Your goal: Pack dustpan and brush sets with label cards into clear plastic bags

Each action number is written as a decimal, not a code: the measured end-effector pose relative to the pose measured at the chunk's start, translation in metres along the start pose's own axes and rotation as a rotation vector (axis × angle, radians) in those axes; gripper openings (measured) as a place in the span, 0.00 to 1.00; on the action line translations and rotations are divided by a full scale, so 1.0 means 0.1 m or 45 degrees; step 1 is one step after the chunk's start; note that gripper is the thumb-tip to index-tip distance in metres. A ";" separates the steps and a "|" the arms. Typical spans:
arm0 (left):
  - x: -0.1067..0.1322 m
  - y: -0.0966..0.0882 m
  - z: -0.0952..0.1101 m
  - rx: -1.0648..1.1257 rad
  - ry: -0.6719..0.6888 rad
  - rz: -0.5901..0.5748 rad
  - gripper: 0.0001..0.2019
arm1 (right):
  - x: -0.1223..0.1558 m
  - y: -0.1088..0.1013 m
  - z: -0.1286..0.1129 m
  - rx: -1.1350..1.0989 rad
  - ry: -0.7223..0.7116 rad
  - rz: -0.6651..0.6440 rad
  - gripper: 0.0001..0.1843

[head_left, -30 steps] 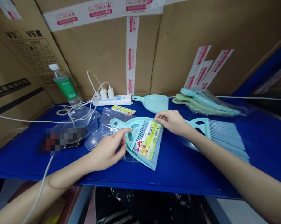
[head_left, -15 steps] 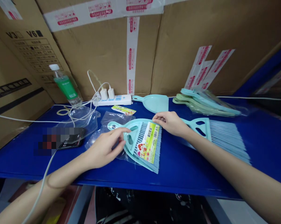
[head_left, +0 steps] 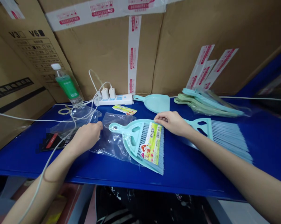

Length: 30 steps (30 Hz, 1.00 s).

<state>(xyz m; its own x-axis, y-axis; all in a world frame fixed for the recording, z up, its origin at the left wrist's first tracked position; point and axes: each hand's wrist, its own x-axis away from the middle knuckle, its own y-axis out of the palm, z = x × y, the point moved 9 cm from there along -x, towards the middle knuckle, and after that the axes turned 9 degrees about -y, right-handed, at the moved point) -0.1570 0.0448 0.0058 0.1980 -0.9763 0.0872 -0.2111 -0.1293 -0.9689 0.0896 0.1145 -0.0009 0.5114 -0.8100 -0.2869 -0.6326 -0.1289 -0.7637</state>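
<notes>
A light-blue dustpan (head_left: 128, 126) with a small brush nested in it (head_left: 162, 149) lies in front of me; a printed label card (head_left: 152, 141) covers part of the bristles. My right hand (head_left: 172, 123) is closed on the upper right corner of this dustpan. My left hand (head_left: 88, 137) is a closed fist at the left edge of a clear plastic bag (head_left: 111, 141), gripping it. The bag lies flat and runs partly under the dustpan. Another light-blue brush (head_left: 229, 137) rests to the right, its handle partly hidden behind my right hand.
A separate dustpan (head_left: 156, 102) and a loose label card (head_left: 124, 109) lie farther back. Bagged green and blue sets (head_left: 208, 102) are at the back right. A power strip (head_left: 121, 99), white cables, a bottle (head_left: 68, 87) and a black package (head_left: 56, 141) occupy the left. Cardboard boxes (head_left: 103, 56) wall the back.
My left hand has left the dustpan's handle side, moved left and closed at the plastic bag. The bag is spread flatter. My right hand keeps its hold on the dustpan's corner.
</notes>
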 end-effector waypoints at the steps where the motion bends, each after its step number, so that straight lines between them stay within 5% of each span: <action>1: 0.01 0.00 0.02 -0.002 0.013 0.002 0.17 | 0.00 0.00 0.00 -0.004 0.002 -0.006 0.09; 19: 0.06 -0.14 0.09 0.490 0.195 0.097 0.14 | 0.01 0.03 0.00 -0.056 0.070 -0.002 0.08; 30: 0.08 -0.13 0.12 0.339 0.126 0.105 0.09 | 0.04 0.14 -0.14 -0.088 -0.063 -0.086 0.09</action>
<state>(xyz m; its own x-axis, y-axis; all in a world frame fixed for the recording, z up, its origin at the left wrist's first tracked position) -0.1417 0.0412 0.0168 0.0932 -0.9955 0.0150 0.0387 -0.0114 -0.9992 0.0747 0.1013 -0.0052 0.5813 -0.7692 -0.2654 -0.6334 -0.2231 -0.7410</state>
